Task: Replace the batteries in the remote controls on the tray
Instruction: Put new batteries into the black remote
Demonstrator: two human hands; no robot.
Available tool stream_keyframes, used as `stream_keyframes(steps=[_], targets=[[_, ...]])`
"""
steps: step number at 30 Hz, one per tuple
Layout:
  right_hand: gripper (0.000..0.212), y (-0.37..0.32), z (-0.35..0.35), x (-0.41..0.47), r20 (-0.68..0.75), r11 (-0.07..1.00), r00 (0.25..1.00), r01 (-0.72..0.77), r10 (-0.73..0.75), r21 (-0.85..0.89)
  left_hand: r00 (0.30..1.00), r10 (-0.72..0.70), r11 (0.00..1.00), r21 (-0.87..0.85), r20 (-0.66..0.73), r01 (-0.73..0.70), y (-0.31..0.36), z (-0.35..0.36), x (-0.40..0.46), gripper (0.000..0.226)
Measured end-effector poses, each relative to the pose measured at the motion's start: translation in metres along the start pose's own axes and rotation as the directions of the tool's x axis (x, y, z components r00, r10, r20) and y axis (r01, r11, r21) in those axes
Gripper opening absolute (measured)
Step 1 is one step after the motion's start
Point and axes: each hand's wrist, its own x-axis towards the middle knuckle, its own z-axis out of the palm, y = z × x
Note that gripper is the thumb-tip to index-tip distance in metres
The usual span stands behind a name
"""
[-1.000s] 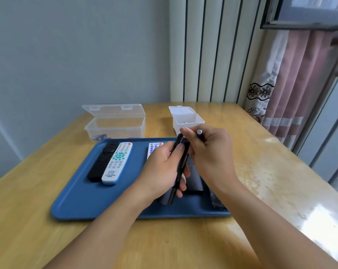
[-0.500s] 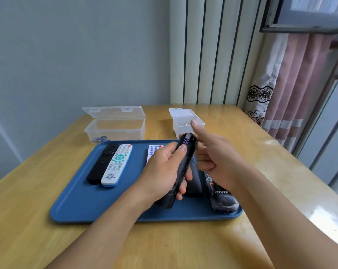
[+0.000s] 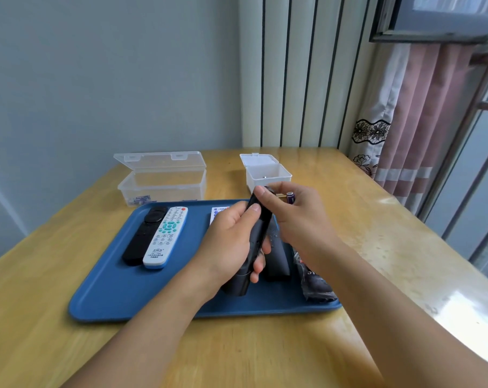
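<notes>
Head view. Blue tray (image 3: 103, 301) on wooden tabletop (image 3: 377, 247).

Left hand (image 3: 229, 245): grasping a black remote (image 3: 255, 242), held tilted above the tray, thumb along its upper face, fingers wrapped beneath.

Right hand (image 3: 296, 217): fingers curled, pinching a purple battery (image 3: 290, 197) just beside the remote's upper end.

On tray, left part: black remote with round pad (image 3: 145, 236) and white remote (image 3: 167, 236), side by side, touching. Another white remote (image 3: 219, 212) mostly hidden behind the left hand. Dark remote (image 3: 276, 256) lying under the hands. Dark crumpled wrapper (image 3: 315, 281) at the tray's right edge.

Behind tray: large clear box (image 3: 161, 177), lid open, batteries inside; small white box (image 3: 265, 172), lid open.
</notes>
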Motion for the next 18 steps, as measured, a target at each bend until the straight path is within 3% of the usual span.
stream_keyframes(steps=[3,5,7,10,15,18], targets=[[0.043,-0.007,-0.006,0.005,0.109,0.876,0.928,-0.372,0.356,0.308,0.999,-0.035,0.995,-0.095,-0.031,0.032,0.001,0.0,0.001,0.027],[0.03,-0.009,-0.012,0.008,0.209,0.77,0.891,-0.454,0.404,0.448,0.998,-0.049,0.99,-0.133,-0.044,0.043,0.001,-0.001,0.001,0.026],[0.013,-0.009,-0.015,0.01,0.228,0.745,0.898,-0.44,0.378,0.502,0.997,-0.052,0.987,-0.155,-0.054,0.043,0.002,-0.002,0.001,0.025],[0.016,-0.01,-0.014,0.009,0.176,0.765,0.932,-0.36,0.316,0.535,0.996,-0.057,0.981,-0.19,-0.067,0.043,0.004,-0.002,0.001,0.027],[0.009,-0.008,-0.015,0.008,0.098,0.941,0.977,-0.209,0.189,0.264,0.996,-0.038,0.988,-0.152,-0.075,0.027,0.004,-0.002,0.002,0.031],[0.014,-0.01,-0.015,0.007,0.135,0.917,0.969,-0.239,0.205,0.318,0.996,-0.029,0.991,-0.131,-0.08,0.018,0.003,-0.003,0.003,0.027]])
